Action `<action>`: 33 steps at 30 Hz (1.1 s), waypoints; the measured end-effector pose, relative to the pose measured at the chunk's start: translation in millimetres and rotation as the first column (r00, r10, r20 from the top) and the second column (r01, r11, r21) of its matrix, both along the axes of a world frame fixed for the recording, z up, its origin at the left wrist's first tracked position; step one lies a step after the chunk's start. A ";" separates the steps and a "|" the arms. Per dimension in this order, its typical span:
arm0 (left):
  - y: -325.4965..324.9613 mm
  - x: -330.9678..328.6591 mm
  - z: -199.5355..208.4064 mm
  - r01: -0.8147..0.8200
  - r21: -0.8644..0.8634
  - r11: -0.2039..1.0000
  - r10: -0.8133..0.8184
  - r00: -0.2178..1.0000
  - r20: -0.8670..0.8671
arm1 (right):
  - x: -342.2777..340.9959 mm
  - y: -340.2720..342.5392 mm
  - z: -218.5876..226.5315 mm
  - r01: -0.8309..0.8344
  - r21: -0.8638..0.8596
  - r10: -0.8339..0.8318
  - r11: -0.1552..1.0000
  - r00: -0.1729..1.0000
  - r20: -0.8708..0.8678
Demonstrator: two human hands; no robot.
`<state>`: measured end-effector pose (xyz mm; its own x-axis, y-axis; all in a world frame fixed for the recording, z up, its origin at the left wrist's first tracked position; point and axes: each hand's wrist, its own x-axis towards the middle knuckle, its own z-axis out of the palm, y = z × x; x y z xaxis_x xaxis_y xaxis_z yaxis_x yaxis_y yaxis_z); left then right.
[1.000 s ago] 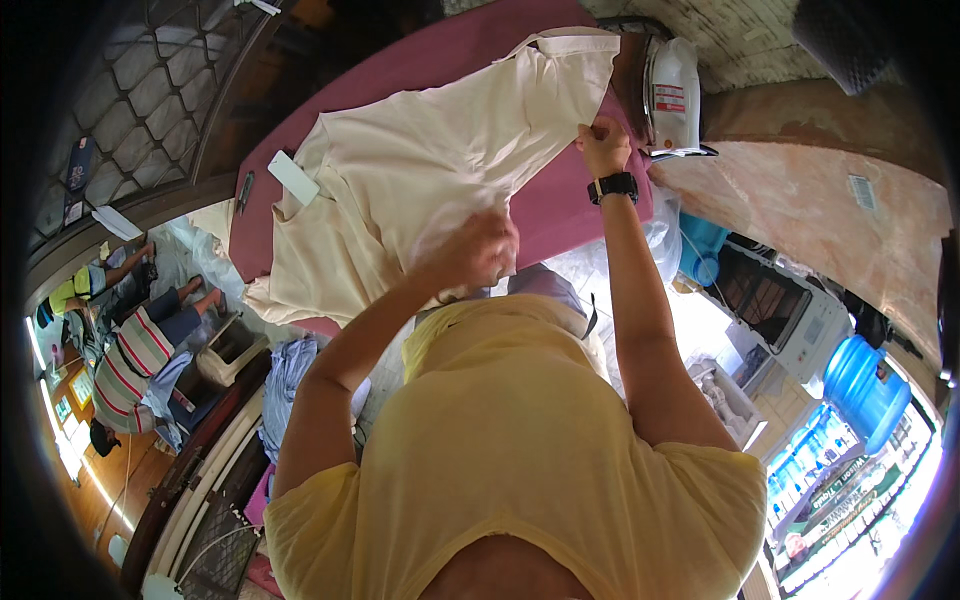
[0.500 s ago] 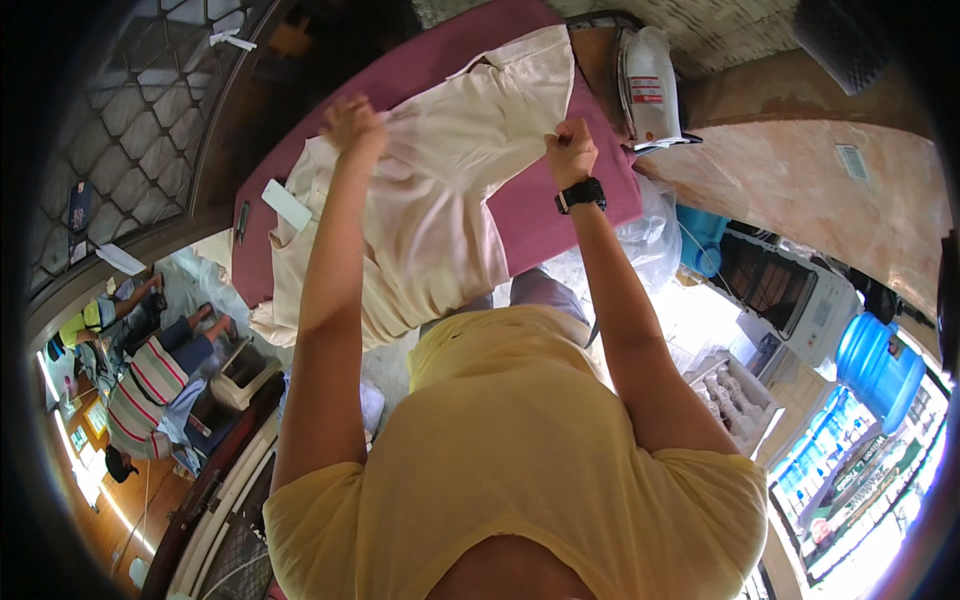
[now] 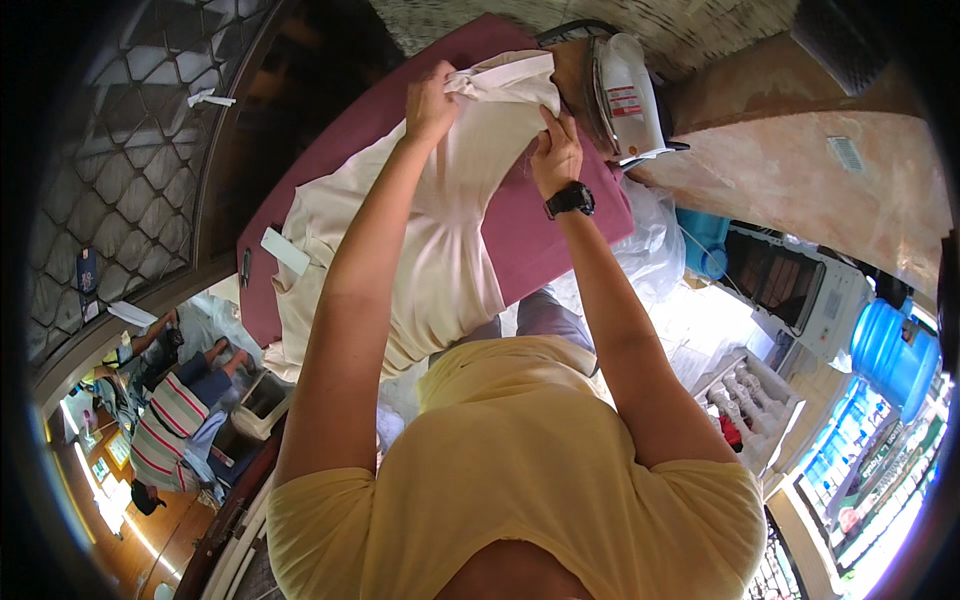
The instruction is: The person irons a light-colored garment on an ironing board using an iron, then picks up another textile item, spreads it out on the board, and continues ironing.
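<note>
A cream garment (image 3: 430,240) lies spread over a maroon padded ironing board (image 3: 540,245), its lower part hanging over the near side. My left hand (image 3: 432,105) is closed on the fabric near the garment's far end, which is bunched and slightly raised there. Close by on the right, my right hand (image 3: 558,155) pinches the garment's edge between thumb and fingers; a dark watch (image 3: 571,199) is on that wrist. Beyond this hand, at the board's right end, stands a white clothes iron (image 3: 630,100).
On the board's left part lie a white flat rectangular object (image 3: 285,250) and a dark slim object (image 3: 246,268). A metal lattice (image 3: 150,160) rises at left. Blue water containers (image 3: 890,345) stand at right, and a person in a striped shirt (image 3: 165,430) is at lower left.
My left hand has swung right and away from me, and has taken hold of the fabric. My right hand has shifted slightly left and nearer me. The garment's far end is now bunched.
</note>
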<state>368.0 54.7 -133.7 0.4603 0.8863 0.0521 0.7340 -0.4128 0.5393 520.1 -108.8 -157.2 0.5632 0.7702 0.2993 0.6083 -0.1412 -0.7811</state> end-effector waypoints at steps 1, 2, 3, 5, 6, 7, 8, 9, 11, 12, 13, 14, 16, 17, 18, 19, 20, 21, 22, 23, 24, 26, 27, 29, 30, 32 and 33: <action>-3.0 -0.5 -0.3 -0.021 0.130 0.991 0.022 1.000 -0.003 | -0.5 -0.3 1.4 -0.015 -0.002 0.015 1.000 1.000 0.008; -12.9 0.3 -3.0 -0.051 0.308 0.950 0.034 0.998 0.059 | 0.2 -0.4 -2.5 -0.035 -0.042 0.036 0.999 0.999 0.014; -29.1 3.6 2.3 -0.045 0.361 0.931 0.018 0.997 0.077 | 2.7 -2.4 -2.7 -0.027 -0.060 0.028 0.998 1.000 0.008; -52.5 8.7 16.3 -0.036 0.473 0.880 -0.020 0.993 0.113 | 8.1 -1.3 -2.0 -0.010 -0.084 0.009 0.996 1.000 -0.003; -60.9 0.4 5.2 0.022 0.449 0.893 -0.051 0.997 0.053 | 8.2 3.1 -2.6 0.000 -0.060 0.002 0.998 0.999 0.034; -63.0 -7.6 -10.9 0.137 0.418 0.898 -0.168 0.985 0.037 | 9.4 8.7 -5.2 0.009 -0.038 -0.007 0.999 0.997 0.072; -63.5 -16.5 -27.2 0.252 0.382 0.889 -0.283 0.959 0.026 | 9.6 11.4 -7.0 0.018 -0.018 -0.016 1.000 0.994 0.109; -64.8 -16.0 -23.3 0.364 0.345 0.865 -0.397 0.918 0.027 | 8.3 13.1 -0.8 0.004 0.009 -0.004 1.000 0.999 -0.047; -75.5 -13.4 -17.2 0.342 0.304 0.889 -0.362 0.932 0.012 | 4.2 17.7 11.5 -0.011 0.068 0.034 0.998 0.936 -0.350; -78.5 -13.9 -11.7 0.350 0.345 0.871 -0.355 0.933 -0.051 | 5.5 16.6 9.4 0.003 0.049 0.013 0.999 0.939 -0.344; -81.0 -13.9 -6.3 0.361 0.385 0.850 -0.344 0.932 -0.113 | 9.4 13.8 4.9 0.018 0.029 -0.007 0.999 0.941 -0.337; -82.9 -12.8 -0.6 0.378 0.387 0.841 -0.347 0.926 -0.149 | 12.9 10.4 0.9 0.032 0.010 -0.027 0.999 0.943 -0.330; -75.3 -21.3 -5.5 0.397 0.296 0.869 -0.429 0.902 0.052 | 18.7 4.4 -8.4 0.123 -0.028 -0.125 0.992 0.990 -0.068; -71.4 -28.5 -7.0 0.411 0.251 0.877 -0.455 0.877 0.156 | 19.6 3.5 -13.5 0.171 -0.035 -0.168 0.985 0.983 0.067; -70.2 -38.4 -5.3 0.275 0.269 0.923 -0.347 0.898 0.273 | 10.2 -0.3 15.0 0.239 -0.007 -0.219 0.971 0.903 0.369; -65.2 -48.2 -5.1 0.099 0.310 0.945 -0.188 0.944 0.272 | 4.4 0.5 21.4 0.166 -0.002 -0.153 0.986 0.914 0.375; -59.7 -60.0 -4.7 -0.079 0.350 0.933 -0.023 0.960 0.278 | -0.9 1.9 25.1 0.092 0.002 -0.086 0.996 0.921 0.380; -53.6 -70.7 0.3 -0.197 0.350 0.916 0.111 0.962 0.249 | -6.2 3.5 26.4 0.019 0.003 -0.019 1.000 0.922 0.387; -44.2 -78.4 8.3 -0.296 0.356 0.886 0.227 0.948 0.222 | -12.2 7.0 -18.6 -0.152 -0.081 0.169 0.985 0.946 0.278; -38.6 -102.0 0.1 -0.279 0.420 0.863 0.256 0.960 0.113 | -23.9 15.3 -15.8 -0.378 -0.014 0.372 0.926 0.903 0.215; -40.2 -115.0 -2.9 -0.258 0.387 0.885 0.280 0.960 0.001 | -33.2 23.7 -20.0 -0.435 -0.047 0.434 0.899 0.876 0.212; -40.2 -133.3 -3.0 -0.148 0.272 0.951 0.195 0.968 -0.155 | -44.4 33.4 -24.0 -0.463 -0.100 0.473 0.881 0.851 0.228; -39.7 -140.6 -2.0 -0.057 0.184 0.981 0.092 0.978 -0.189 | -48.5 35.6 -23.4 -0.438 -0.122 0.454 0.891 0.855 0.251; -39.6 -150.0 -2.6 -0.042 0.125 0.991 0.053 0.995 -0.087 | -54.1 36.9 -21.9 -0.382 -0.179 0.421 0.906 0.850 0.318; -41.9 -152.8 -4.5 -0.124 0.144 0.982 0.119 0.992 0.045 | -55.5 34.8 -16.3 -0.352 -0.219 0.411 0.910 0.836 0.363; -45.5 -159.5 -7.1 -0.317 0.121 0.941 0.286 0.933 0.218 | -58.8 32.8 -11.1 -0.315 -0.309 0.421 0.897 0.820 0.387; -48.5 -159.4 -8.9 -0.327 0.244 0.913 0.304 0.944 0.126 | -59.9 32.6 -8.4 -0.301 -0.338 0.425 0.892 0.815 0.393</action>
<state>208.6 6.2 -142.6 0.1429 0.9350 0.3246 0.8057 -0.3004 0.5105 460.2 -76.1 -165.6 0.0791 0.9729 0.2171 0.9246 0.0098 -0.3809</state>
